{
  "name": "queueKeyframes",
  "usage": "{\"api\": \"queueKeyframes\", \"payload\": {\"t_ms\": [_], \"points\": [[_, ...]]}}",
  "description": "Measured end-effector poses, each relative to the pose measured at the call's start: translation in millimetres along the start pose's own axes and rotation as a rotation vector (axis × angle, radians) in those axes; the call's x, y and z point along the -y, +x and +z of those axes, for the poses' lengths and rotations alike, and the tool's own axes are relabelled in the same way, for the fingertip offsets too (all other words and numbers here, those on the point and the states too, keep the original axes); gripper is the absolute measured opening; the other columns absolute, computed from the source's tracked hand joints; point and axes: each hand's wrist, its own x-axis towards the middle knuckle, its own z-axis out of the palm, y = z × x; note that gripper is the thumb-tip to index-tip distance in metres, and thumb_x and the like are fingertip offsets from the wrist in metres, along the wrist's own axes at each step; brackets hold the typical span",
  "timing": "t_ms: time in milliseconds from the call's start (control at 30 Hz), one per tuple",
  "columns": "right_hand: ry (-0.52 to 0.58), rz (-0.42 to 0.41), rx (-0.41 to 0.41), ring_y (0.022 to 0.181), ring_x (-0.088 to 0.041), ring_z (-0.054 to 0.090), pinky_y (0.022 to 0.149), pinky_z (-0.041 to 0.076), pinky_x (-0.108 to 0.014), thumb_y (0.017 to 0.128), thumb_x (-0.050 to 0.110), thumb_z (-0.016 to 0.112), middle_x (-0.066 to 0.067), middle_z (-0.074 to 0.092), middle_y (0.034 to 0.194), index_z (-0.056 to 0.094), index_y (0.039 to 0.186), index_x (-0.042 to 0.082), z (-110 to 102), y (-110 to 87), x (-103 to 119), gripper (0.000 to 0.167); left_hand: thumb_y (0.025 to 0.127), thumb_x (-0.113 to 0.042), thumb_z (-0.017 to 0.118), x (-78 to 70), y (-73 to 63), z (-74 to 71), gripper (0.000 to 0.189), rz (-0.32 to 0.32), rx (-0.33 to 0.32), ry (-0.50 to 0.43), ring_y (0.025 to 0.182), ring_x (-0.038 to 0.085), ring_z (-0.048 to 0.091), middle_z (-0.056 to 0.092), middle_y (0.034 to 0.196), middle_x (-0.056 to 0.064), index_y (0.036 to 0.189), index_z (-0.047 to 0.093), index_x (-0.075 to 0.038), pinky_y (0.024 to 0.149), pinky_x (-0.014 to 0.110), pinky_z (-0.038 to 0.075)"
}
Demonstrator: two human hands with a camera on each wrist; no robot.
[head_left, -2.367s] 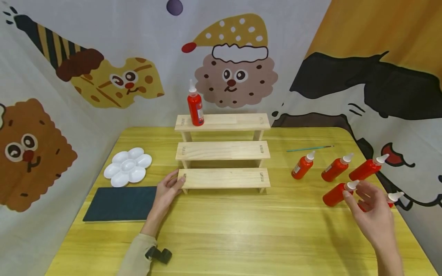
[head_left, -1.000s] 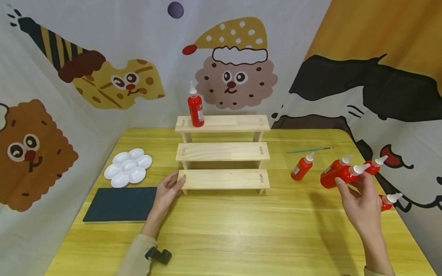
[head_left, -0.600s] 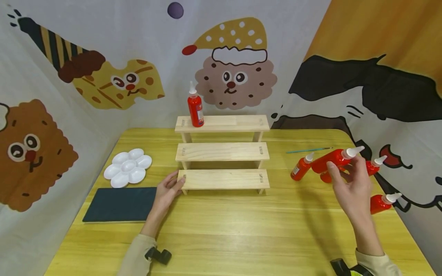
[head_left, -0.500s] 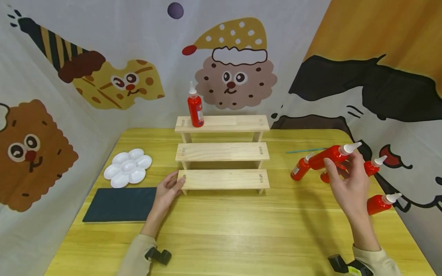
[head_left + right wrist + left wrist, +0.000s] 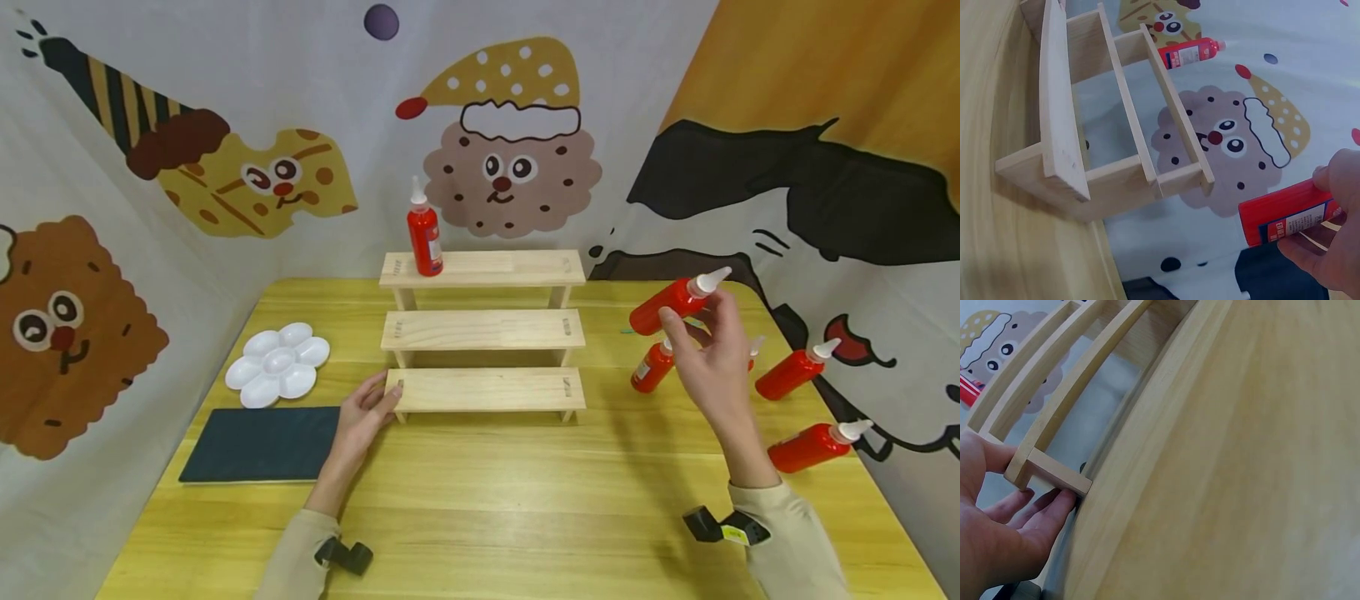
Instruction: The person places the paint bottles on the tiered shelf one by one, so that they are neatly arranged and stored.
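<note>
Head view: right hand [image 5: 708,354], thumb and fingers curled round a white-nozzled, cylindrical red plastic bottle [image 5: 660,308], holds it tilted above yellow wooden table [image 5: 480,500], right of pale wooden three-tier stand [image 5: 483,328]. Left hand [image 5: 364,419], thumb on top, pinches left end of lowest tier [image 5: 483,389].

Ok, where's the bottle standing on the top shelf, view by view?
Head: red bottle left of centre, above mid-height.
Left wrist: red bottle at left edge, partly cut off.
Right wrist: red bottle near top, right of centre, sideways in frame.
Shared landmark: three-tier wooden stand.
</note>
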Motion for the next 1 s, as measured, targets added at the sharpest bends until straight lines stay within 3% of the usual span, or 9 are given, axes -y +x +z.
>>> {"api": "queueKeyframes", "payload": {"t_ms": [167, 367, 600, 800, 1000], "points": [[0.029, -0.044, 0.019, 0.110, -0.002, 0.061, 0.094, 0.050, -0.011, 0.096, 0.004, 0.069, 0.004, 0.063, 0.125, 0.052, 0.137, 0.001, 17.5, 13.1, 3.2, 0.045, 0.100, -0.026, 0.067, 0.5, 0.0, 0.2, 0.059, 0.001, -0.002, -0.003, 0.106, 0.011, 0.065, 0.056, 0.143, 0.026, 0.153, 0.045, -0.012, 0.081, 0.018, 0.054], [0.031, -0.043, 0.065, 0.114, -0.006, 0.060, 0.096, 0.050, -0.015, 0.098, 0.011, 0.067, -0.007, 0.062, 0.133, 0.051, 0.139, 0.007, 38.9, 28.3, 11.7, 0.045, 0.100, -0.026, 0.068, 0.7, 0.2, 0.2, 0.059, 0.001, -0.009, -0.007, 0.103, 0.009, 0.065, 0.056, 0.143, 0.026, 0.152, 0.046, -0.012, 0.080, 0.018, 0.054], [0.079, -0.092, 0.092, 0.102, -0.005, 0.061, 0.092, 0.051, -0.014, 0.098, 0.011, 0.068, -0.014, 0.065, 0.129, 0.052, 0.139, 0.002, 64.1, 44.0, 17.3, 0.045, 0.099, -0.028, 0.069, -0.5, -0.7, 0.9, 0.060, 0.002, -0.006, -0.003, 0.109, 0.014, 0.064, 0.055, 0.144, 0.025, 0.153, 0.046, -0.013, 0.081, 0.018, 0.054], [0.090, -0.098, 0.156, 0.105, -0.021, 0.064, 0.089, 0.051, -0.014, 0.097, 0.013, 0.069, -0.014, 0.066, 0.127, 0.052, 0.140, 0.003, 85.4, 57.5, 25.4, 0.047, 0.099, -0.028, 0.069, -0.3, 0.4, 0.7, 0.061, 0.000, 0.006, -0.017, 0.118, 0.021, 0.063, 0.054, 0.146, 0.024, 0.153, 0.045, -0.013, 0.083, 0.020, 0.055], [0.096, -0.076, 0.243, 0.113, -0.028, 0.063, 0.095, 0.055, -0.039, 0.099, 0.019, 0.068, -0.013, 0.064, 0.132, 0.050, 0.143, 0.007, 109.5, 69.9, 33.3, 0.050, 0.099, -0.028, 0.069, 0.1, 2.2, 0.5, 0.060, -0.002, -0.002, -0.016, 0.115, 0.018, 0.064, 0.055, 0.146, 0.023, 0.152, 0.046, -0.013, 0.083, 0.021, 0.055]]}}
